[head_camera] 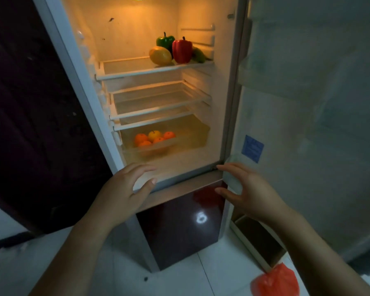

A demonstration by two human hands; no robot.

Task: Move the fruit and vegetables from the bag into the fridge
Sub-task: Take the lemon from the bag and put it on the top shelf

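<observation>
We find our left hand (pixel 124 189) empty, fingers spread, at the fridge (pixel 179 180) sill. Inside, glossy oranges (pixel 153 138) sit in the clear plastic drawer; smooth peppers (pixel 175 48) and a yellow fruit (pixel 160 55) stand on the top glass shelf. Our right hand (pixel 246 189) is likewise unclenched and empty. The crumpled red bag (pixel 276 282) lies on the tiled floor, below and right, nearer this hand; its contents cannot be judged.

A home kitchen: a household fridge (pixel 154 86) stands open on a pale tiled floor (pixel 179 280), its lit shelves holding peppers (pixel 181 51) and oranges (pixel 154 138), with a red plastic shopping bag (pixel 276 280) lying beside it.
</observation>
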